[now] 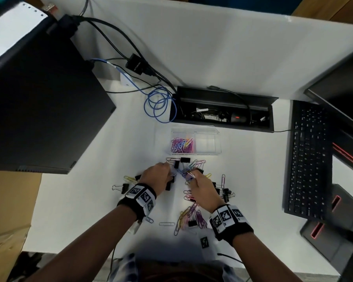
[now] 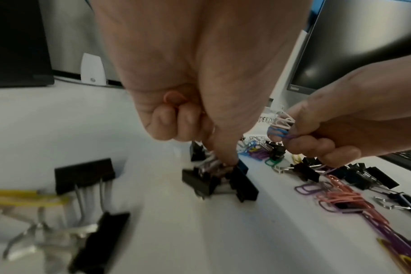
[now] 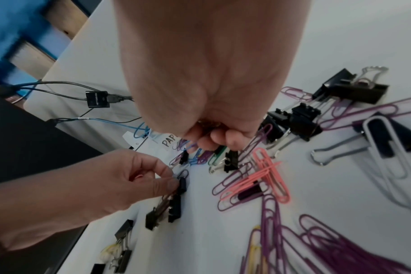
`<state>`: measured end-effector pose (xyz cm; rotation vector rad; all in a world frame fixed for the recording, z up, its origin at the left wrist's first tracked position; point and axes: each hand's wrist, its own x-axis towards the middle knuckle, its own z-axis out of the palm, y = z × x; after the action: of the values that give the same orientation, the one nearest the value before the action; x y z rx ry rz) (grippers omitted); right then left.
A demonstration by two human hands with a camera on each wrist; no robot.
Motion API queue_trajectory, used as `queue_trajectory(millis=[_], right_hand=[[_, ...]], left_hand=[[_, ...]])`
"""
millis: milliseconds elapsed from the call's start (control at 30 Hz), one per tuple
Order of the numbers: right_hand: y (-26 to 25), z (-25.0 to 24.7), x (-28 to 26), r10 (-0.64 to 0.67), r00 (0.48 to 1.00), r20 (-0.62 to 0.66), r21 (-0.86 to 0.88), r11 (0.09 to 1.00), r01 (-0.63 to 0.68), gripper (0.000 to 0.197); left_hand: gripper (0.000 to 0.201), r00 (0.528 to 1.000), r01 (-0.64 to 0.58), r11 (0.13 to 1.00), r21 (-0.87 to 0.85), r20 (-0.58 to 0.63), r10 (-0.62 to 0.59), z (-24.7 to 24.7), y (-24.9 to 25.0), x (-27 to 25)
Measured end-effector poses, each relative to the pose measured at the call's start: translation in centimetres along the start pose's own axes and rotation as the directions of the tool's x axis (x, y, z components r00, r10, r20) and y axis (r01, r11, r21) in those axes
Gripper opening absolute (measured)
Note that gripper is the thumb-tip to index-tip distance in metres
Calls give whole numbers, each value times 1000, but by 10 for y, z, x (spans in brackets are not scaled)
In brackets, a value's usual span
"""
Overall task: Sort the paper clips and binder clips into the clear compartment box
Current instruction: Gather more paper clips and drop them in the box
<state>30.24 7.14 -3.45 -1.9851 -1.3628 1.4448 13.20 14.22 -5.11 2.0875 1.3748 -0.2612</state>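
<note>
The clear compartment box (image 1: pixel 218 146) stands beyond my hands; its left cell holds coloured paper clips (image 1: pixel 182 145), its right cell looks empty. My left hand (image 1: pixel 168 171) (image 2: pixel 223 159) (image 3: pixel 174 179) pinches a small black binder clip (image 2: pixel 197 182) (image 3: pixel 182 183) on the table among others. My right hand (image 1: pixel 193 177) (image 2: pixel 286 133) (image 3: pixel 214 142) is curled around a bunch of white, blue and purple paper clips (image 2: pixel 280 126), just above a mixed pile (image 3: pixel 207 157). Loose paper clips (image 1: pixel 190 218) and binder clips (image 1: pixel 225 193) lie scattered around both hands.
A black keyboard (image 1: pixel 308 159) lies to the right. An open cable tray (image 1: pixel 222 110) sits behind the box, with a coiled blue cable (image 1: pixel 159 104) beside it. A black computer case (image 1: pixel 39 108) fills the left. A small tag card (image 1: pixel 204 242) lies near the front edge.
</note>
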Motion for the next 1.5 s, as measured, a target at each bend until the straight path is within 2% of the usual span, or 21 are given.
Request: queue_trajectory(millis=[67,200,300,400,433,500,567,600,633,700,800,867,900,1000,1100,1167,1267,1367,1433,1500], right_hand=[[-3,2,0,20,1000,-15,41,999,-19,20],[-8,5,-4,47,999,-11,125,991,-46,25],[-12,4,-9,74,997,32,208,975,-79,26],[-14,6,-13,20,999,26,220,975,-25,29],[-13,7,-12,9,1000,21,212,977,-13,32],[-12,10,-7,9,1000,18,268,963,-13,36],[-14,11,0,53,999,1,378,925,-49,35],[-16,9,3,69,997,-22,412,910,-54,33],[-19,6,6,82,995,-51,427,903,-52,32],[-33,-3,12,84,989,-118,409,912,-29,29],[-52,-19,31,55,973,-225,334,942,24,25],[-63,-28,48,51,959,-279,257,966,24,26],[-67,-32,56,58,961,-271,223,975,4,28],[-76,-41,64,72,978,-197,148,988,-43,39],[-82,-47,58,34,983,-180,69,997,-22,44],[-81,-47,52,-15,976,-218,32,999,23,43],[-67,-47,41,-96,938,-333,-12,995,98,32],[-45,-44,25,-109,946,-304,-52,994,98,27],[-25,-37,21,-99,965,-245,-143,988,65,26],[-7,-27,19,-127,977,-171,-269,960,78,30]], left_hand=[[24,999,-5,1000,-3,38,5,-1,-4,-2],[24,997,19,988,-153,75,-7,-7,-13,-10],[20,994,77,950,-302,103,-48,-14,-21,-20],[22,979,148,888,-435,194,-68,-23,-23,-30],[22,966,206,814,-543,244,-82,-28,-22,-34],[21,945,299,576,-760,320,-68,-36,-16,-40],[17,962,265,358,-895,272,-32,-41,-12,-41],[13,974,224,288,-931,226,-26,-43,-11,-39],[11,983,182,263,-947,179,-35,-46,-9,-36],[10,993,111,333,-936,91,-76,-54,-2,-24],[11,987,-3,578,-816,-96,-131,-70,16,4],[13,982,18,700,-714,-121,-149,-79,28,25],[18,983,64,719,-692,-79,-163,-81,32,35],[36,974,179,631,-755,44,-224,-86,39,52],[39,961,197,573,-795,42,-272,-87,38,51],[35,958,169,564,-808,-1,-288,-85,32,42],[18,948,97,653,-751,-129,-289,-78,19,22],[16,949,92,801,-592,-191,-250,-60,5,2],[20,980,46,887,-460,-150,-129,-39,-2,-5],[29,996,-59,959,-276,-80,38,-16,-6,-8]])
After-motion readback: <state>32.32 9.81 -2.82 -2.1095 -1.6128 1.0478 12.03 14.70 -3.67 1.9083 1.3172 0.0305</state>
